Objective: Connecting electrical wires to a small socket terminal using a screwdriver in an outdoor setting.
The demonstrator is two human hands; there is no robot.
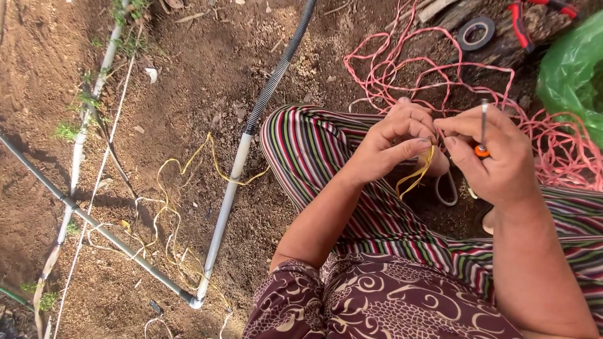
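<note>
Beside red wire (402, 63), green plastic bag (571, 69)

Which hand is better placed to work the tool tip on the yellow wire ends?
Probably the right hand: it already holds the small orange-ended screwdriver-like tool, right beside the thin yellow wire. The left hand is busy pinching that wire.

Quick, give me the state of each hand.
Left hand: shut, pinching a thin yellow wire.
Right hand: shut on a slim orange-collared metal tool.
</note>
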